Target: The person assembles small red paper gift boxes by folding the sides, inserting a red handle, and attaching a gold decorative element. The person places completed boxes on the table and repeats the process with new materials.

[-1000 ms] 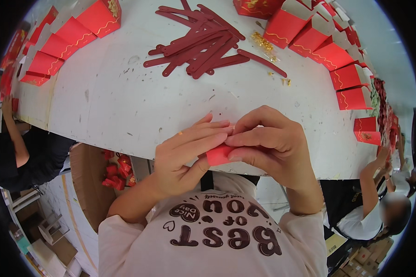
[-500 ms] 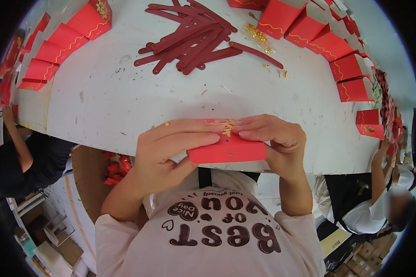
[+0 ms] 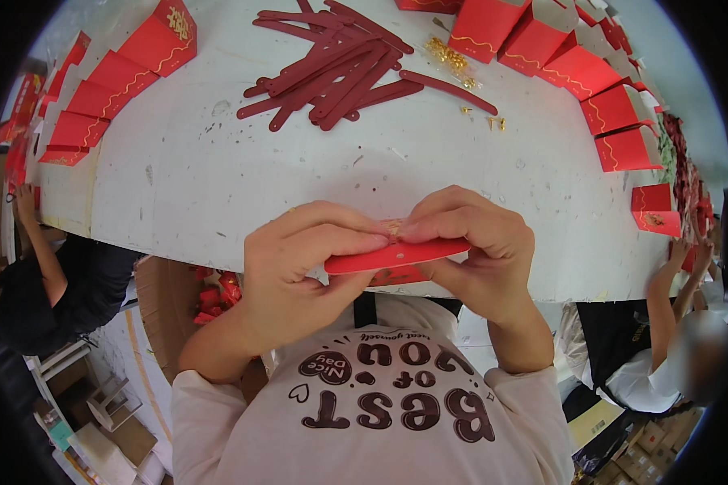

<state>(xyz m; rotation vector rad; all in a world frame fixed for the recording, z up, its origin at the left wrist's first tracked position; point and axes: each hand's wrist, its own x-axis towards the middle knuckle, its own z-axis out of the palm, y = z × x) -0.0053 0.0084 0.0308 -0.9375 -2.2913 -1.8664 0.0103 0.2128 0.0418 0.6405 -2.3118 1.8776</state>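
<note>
Near the front edge of the table, both hands pinch a red paper box (image 3: 362, 263) with gold print on it. My left hand (image 3: 295, 259) grips its left end, thumb below and fingers on top. The right end is held by my right hand (image 3: 481, 250) in the same way, and the fingertips of both hands come close together over the gold print. A flat red edge with a small hole in it faces me. Below that edge another printed red panel shows between the thumbs. Much of the box is hidden by the fingers.
Dark red strips (image 3: 332, 77) with holed ends lie in a pile beyond my hands. Beside them are small gold fasteners (image 3: 453, 61). Red boxes stand in rows at left (image 3: 125, 74) and right (image 3: 558, 61). Other people work at left (image 3: 52, 283) and right (image 3: 623, 356).
The box has tilted in my hands: its facing red side looks thinner, and a printed panel now shows beneath it. My right fingers have shifted inward a little over the gold print.
</note>
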